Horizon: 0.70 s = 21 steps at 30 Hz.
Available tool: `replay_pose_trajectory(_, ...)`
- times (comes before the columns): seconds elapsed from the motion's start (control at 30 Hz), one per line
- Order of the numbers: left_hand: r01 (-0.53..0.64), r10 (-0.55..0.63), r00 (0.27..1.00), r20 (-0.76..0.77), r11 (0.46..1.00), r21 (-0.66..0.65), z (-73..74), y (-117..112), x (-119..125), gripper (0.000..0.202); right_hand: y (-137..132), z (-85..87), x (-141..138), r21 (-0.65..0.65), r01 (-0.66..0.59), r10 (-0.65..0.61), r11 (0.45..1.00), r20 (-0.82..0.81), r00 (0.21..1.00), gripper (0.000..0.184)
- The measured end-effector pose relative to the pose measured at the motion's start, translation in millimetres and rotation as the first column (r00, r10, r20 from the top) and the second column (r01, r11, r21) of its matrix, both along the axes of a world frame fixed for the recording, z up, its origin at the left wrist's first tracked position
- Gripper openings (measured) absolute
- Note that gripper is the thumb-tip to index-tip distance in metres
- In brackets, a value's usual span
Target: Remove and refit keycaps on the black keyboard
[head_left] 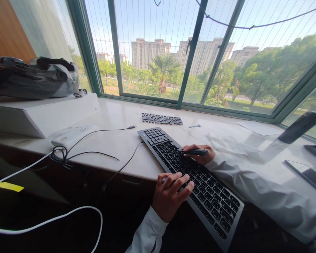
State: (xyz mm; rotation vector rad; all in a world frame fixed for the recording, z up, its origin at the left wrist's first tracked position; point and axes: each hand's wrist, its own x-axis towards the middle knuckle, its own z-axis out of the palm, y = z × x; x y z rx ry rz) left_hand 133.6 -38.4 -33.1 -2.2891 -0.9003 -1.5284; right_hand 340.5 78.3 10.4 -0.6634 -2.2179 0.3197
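The black keyboard (213, 200) lies slantwise on the pale tabletop (116, 140), its near end jutting over the edge. The left hand (171, 195) rests on its near side, fingers loosely spread flat across the keys and gripping nothing, while the right hand (200, 153) is closed around a dark pen-shaped tool (195, 152) held level just above the middle keys. A grid of loose keycaps (162, 118) sits well behind, near the window.

One head-worn view looks forward and down, close over the keyboard (208, 195) on the surface (116, 116), facing the window (152, 35).
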Motion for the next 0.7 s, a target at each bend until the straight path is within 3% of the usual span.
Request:
replay_pose_trajectory(0.17, -0.008, 0.008, 1.000, -0.008, 1.000, 0.018, -1.4, 2, 0, 0.012, -1, 3.0, -1, 0.139, -0.012, 0.006, 0.990, 0.041, 0.999, 0.019)
replay_pose_trajectory(0.33, -0.003, 0.003, 1.000, -0.010, 1.000, 0.018, -1.3, 1, 0, 0.013, 0, 2.4, 1, 0.158, 0.008, -0.016, 0.987, 0.052, 0.999, 0.019)
replay_pose_trajectory(0.43, 0.005, -0.005, 1.000, 0.001, 1.000, 0.012, -0.1, 1, 0, 0.013, 5, -0.9, 1, 0.064, 0.073, -0.074, 0.995, 0.017, 0.997, 0.016)
replay_pose_trajectory(0.57, 0.002, -0.002, 1.000, 0.004, 1.000, 0.002, 0.3, 0, 0, 0.014, 11, -3.3, -3, -0.178, 0.149, -0.182, 0.973, -0.185, 0.966, 0.017)
replay_pose_trajectory(0.7, 0.006, -0.006, 1.000, 0.008, 1.000, 0.009, -0.2, 0, 0, 0.013, 9, 2.5, -5, -0.244, 0.143, -0.202, 0.959, -0.238, 0.950, 0.018)
